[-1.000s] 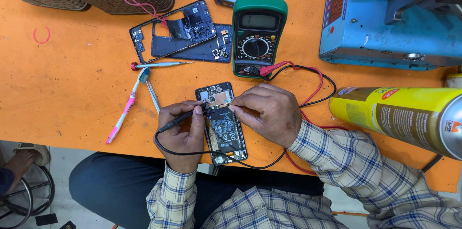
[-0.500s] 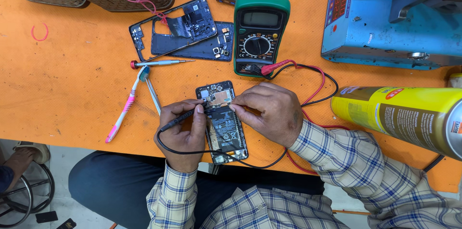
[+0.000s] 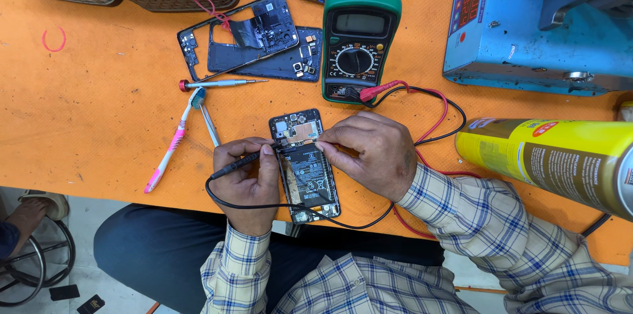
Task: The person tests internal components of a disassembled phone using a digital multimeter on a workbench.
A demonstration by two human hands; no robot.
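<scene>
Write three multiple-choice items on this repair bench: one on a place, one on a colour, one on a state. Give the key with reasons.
1. Where does the multimeter lie relative to the opened phone under the hands?
A. Beyond it, farther up the table
B. Under it
C. On the person's lap

2. What colour is the multimeter's casing?
A. Yellow
B. Green
C. White

3. What does the left hand hold?
A. The pink toothbrush
B. Nothing
C. A black probe

Key:
1. A: it lies on the orange table above the phone in the head view, its leads running down toward the hands.
2. B: a green shell frames the screen and dial.
3. C: the black probe is pinched in the fingers, its tip at the phone's board; the toothbrush lies apart on the table.
</scene>
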